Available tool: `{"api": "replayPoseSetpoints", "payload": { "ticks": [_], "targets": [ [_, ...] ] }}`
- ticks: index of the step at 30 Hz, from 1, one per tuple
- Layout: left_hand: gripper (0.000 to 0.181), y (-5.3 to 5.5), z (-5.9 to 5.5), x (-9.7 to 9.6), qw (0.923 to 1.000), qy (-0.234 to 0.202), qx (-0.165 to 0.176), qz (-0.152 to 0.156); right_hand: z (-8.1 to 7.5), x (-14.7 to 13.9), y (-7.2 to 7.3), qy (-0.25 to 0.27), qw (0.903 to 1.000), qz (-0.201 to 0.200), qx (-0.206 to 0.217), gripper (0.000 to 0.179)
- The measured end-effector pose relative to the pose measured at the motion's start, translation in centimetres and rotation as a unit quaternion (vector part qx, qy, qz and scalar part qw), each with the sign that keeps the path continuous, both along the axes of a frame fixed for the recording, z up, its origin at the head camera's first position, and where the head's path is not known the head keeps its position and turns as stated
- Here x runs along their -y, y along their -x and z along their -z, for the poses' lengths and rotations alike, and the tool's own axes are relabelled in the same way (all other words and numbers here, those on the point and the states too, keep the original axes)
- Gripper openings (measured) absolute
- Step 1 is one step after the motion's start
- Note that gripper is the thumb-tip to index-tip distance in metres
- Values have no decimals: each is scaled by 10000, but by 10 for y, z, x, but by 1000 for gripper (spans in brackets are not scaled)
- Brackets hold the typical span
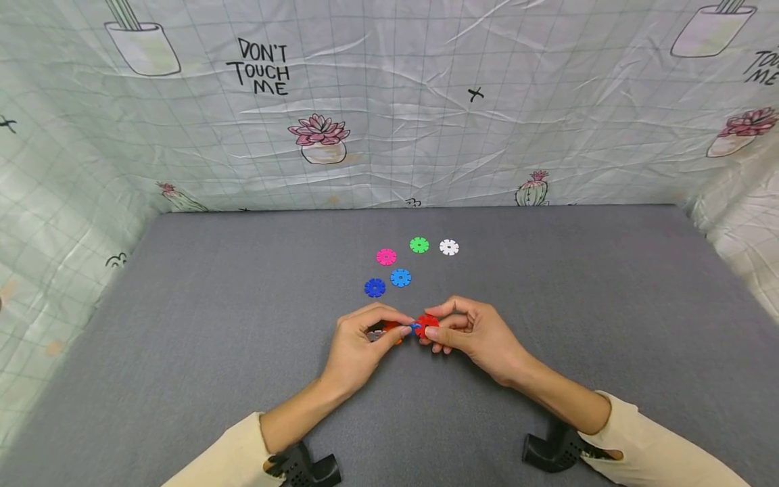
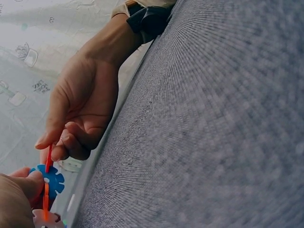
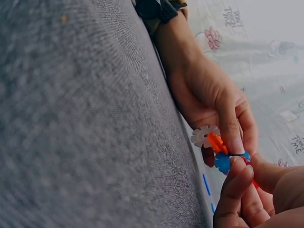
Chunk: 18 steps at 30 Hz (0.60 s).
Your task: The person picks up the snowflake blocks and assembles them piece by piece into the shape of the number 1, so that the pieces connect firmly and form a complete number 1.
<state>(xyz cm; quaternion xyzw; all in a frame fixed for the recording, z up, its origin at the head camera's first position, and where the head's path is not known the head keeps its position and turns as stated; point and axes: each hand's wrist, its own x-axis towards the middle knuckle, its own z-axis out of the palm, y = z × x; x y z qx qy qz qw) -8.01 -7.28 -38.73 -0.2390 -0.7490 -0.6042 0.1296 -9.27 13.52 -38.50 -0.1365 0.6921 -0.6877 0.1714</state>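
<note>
My right hand [image 1: 489, 341] pinches a red notched plastic disc [image 1: 428, 322] between thumb and fingers. Between finger and thumb, my left hand [image 1: 353, 346] grips a blue notched disc [image 2: 57, 181]. An orange disc [image 3: 216, 142] is joined to the blue one, and a whitish disc [image 3: 203, 137] sits on the orange one's far side. The red disc's edge meets the blue disc's rim in the left wrist view; whether it is fully slotted in, I cannot tell. Fingers partly cover the pieces in every view.
Beyond the hands on the grey tabletop [image 1: 243, 284] lie loose discs: dark blue [image 1: 374, 287], light blue [image 1: 400, 277], pink [image 1: 386, 257], green [image 1: 419, 245] and white [image 1: 449, 247]. A printed cloth [image 1: 389, 88] hangs behind the table and along its sides.
</note>
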Motion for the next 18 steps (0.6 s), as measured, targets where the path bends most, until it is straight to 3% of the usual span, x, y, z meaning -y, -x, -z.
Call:
{"api": "replayPoseSetpoints", "payload": {
  "ticks": [4, 11, 18],
  "targets": [
    [12, -5, -13, -1, 10000, 38, 84, 15, 0, -1, 0, -89, 10000, -15, -22, 32],
    [11, -6, -14, -1, 9996, 107, 245, 23, -1, -1, 0, -488, 9985, 238, -78, 33],
    [11, -7, -16, -2, 9994, 192, 240, -139, -5, -3, 2, -586, 9980, 251, 30, 34]
  ]
}}
